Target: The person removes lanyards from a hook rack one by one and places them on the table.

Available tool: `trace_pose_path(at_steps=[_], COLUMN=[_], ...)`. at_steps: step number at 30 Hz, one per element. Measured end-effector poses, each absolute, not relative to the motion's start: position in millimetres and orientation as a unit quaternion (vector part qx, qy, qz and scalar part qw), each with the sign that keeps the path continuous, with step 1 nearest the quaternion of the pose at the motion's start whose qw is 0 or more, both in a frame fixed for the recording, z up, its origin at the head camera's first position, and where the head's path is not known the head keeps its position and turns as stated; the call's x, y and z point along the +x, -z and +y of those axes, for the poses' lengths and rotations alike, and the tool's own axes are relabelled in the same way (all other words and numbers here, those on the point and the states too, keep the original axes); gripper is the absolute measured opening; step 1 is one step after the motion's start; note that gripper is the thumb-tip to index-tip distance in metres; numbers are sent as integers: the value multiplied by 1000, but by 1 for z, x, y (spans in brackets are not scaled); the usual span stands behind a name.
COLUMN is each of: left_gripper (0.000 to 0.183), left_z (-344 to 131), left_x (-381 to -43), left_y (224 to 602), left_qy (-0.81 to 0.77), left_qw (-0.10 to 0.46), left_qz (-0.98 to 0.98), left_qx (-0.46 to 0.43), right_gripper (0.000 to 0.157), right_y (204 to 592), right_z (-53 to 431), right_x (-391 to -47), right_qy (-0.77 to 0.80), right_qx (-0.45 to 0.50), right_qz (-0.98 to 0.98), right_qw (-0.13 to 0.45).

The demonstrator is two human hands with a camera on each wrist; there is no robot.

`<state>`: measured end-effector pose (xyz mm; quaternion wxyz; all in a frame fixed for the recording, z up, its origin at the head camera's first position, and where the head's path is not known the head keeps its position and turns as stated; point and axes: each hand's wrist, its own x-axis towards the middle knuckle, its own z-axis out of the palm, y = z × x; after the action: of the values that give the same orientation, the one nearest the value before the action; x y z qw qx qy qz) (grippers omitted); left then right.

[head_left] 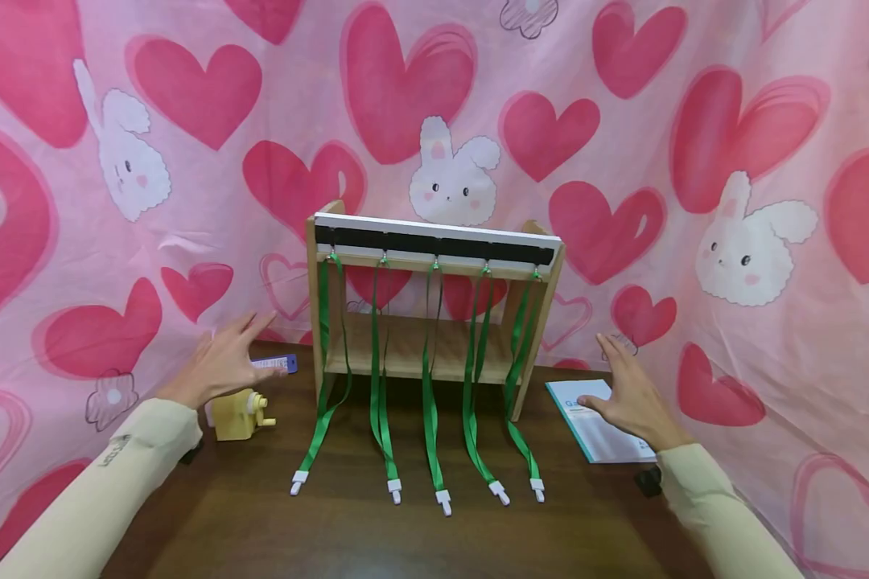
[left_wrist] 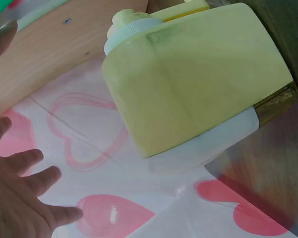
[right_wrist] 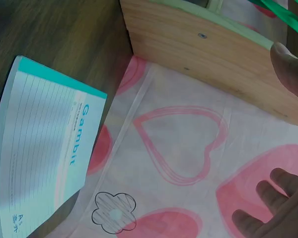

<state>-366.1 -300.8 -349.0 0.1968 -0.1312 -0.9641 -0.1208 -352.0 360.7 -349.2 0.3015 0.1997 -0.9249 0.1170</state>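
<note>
A wooden rack (head_left: 423, 347) stands at the middle of the table, with a white and black strip (head_left: 434, 246) along its top. Several green lanyards (head_left: 430, 394) hang from that strip, their white clips lying on the tabletop. My left hand (head_left: 220, 362) hovers with spread fingers above a yellow pencil sharpener (head_left: 233, 416), which has a small crank. The left wrist view shows the sharpener (left_wrist: 193, 79) close up, apart from the fingers. Over a white and teal notepad (head_left: 594, 422) my right hand (head_left: 633, 394) is held with fingers extended, holding nothing.
Behind the left hand lies a blue and white packet (head_left: 281, 364), partly hidden. A pink curtain (head_left: 434, 88) with hearts and rabbits surrounds the back and sides of the brown table (head_left: 376, 539). The notepad (right_wrist: 49, 148) reads "Gambit" in the right wrist view.
</note>
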Motion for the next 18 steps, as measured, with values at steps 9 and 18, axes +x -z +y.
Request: trace_pose_path(at_steps=[9, 18], left_gripper=[107, 100], left_z=[-299, -297], left_x=[-370, -371], left_y=[347, 342], left_qy=[135, 173], left_qw=[208, 246], left_qz=[-958, -940], left_qx=[-144, -163], right_gripper=[116, 115], right_y=[348, 343], right_z=[353, 345], right_x=[-355, -356], right_qy=[-179, -251], right_qx=[195, 184], right_qz=[-910, -886], right_qw=[318, 345])
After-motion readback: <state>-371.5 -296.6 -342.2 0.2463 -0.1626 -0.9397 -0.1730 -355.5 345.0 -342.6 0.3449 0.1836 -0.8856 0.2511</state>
